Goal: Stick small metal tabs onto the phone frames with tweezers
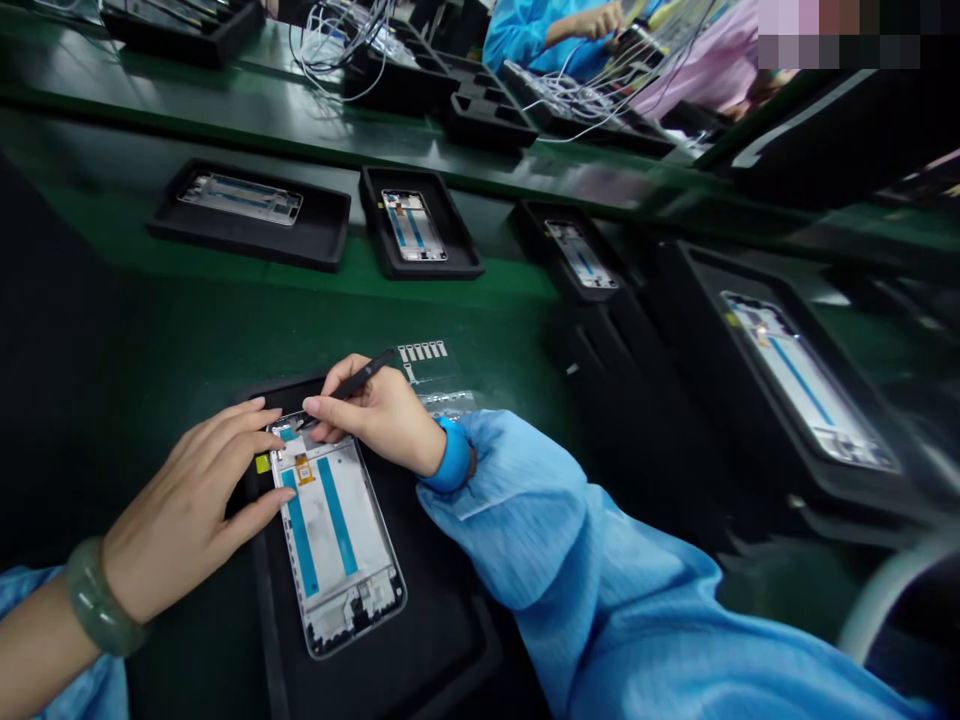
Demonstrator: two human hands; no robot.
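A phone frame [337, 530] with two blue strips and an orange flex cable [304, 470] lies in a black foam tray [442, 620]. My left hand [202, 490], with a green bangle at the wrist, rests its spread fingertips on the frame's left and top edges. In my right hand [375, 410], black tweezers [364, 372] are pinched, their tip pointing down at the top of the frame. The fingers partly hide that tip. A small yellow tab [262, 464] sticks out at the frame's left side.
Beyond my right hand lies a clear sheet with small metal pieces [422, 352]. Further trays with phone frames [414, 225] stand along the green bench [247, 320] and to the right. Across the raised shelf, white cables [337, 45] lie near a co-worker's hand [596, 20].
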